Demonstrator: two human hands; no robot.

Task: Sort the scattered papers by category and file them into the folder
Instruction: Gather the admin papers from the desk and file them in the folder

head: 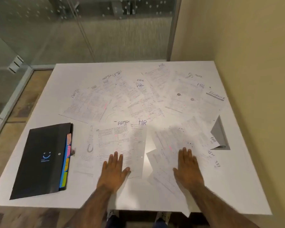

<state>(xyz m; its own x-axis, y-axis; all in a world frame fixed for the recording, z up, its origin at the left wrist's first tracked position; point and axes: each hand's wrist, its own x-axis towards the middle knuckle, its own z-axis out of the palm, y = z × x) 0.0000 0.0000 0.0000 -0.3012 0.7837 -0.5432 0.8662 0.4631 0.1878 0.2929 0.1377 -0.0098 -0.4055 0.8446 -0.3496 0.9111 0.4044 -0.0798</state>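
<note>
Both flat on papers [122,137]: left grip [115,170], right grip [187,167] | labels ADMIN, HR, FINANCE

Right of the folder [39,160], the papers [138,102] carry print too blurred to read. Its coloured tabs [67,152] bear lettering too small to tell.

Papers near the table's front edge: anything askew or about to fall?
Yes. One sheet by the right hand overhangs the near edge of the table, and an HR sheet curls into the triangular opening at right.
</note>
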